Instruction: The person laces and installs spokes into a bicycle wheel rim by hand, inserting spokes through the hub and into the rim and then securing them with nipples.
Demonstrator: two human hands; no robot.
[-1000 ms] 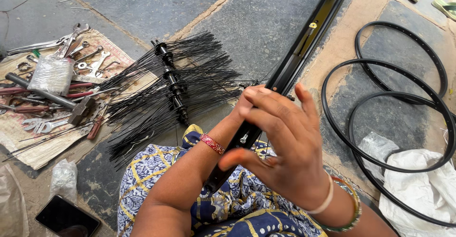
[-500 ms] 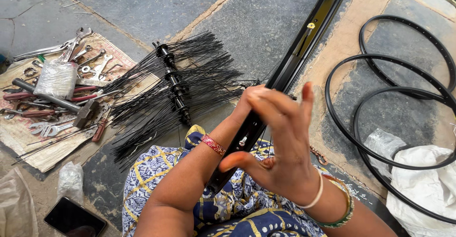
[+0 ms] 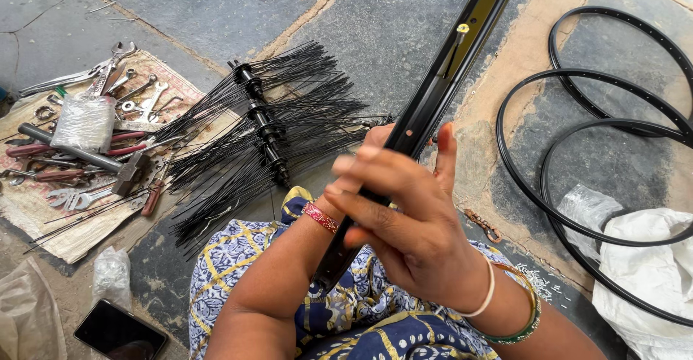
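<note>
A seated person's right hand (image 3: pixel 411 230) wraps its grip around a black wheel rim (image 3: pixel 440 89) that slants up from the lap to the top of the view, fingers curled over its near edge. The left hand (image 3: pixel 372 154) lies mostly hidden behind the right one at the rim; how far its grip is closed cannot be told. Just left of the hands, hubs bristling with spokes (image 3: pixel 263 133) lie on the stone floor (image 3: pixel 202 6). Tools (image 3: pixel 94 143) crowd a mat at far left; more rims (image 3: pixel 592 122) lie at right.
</note>
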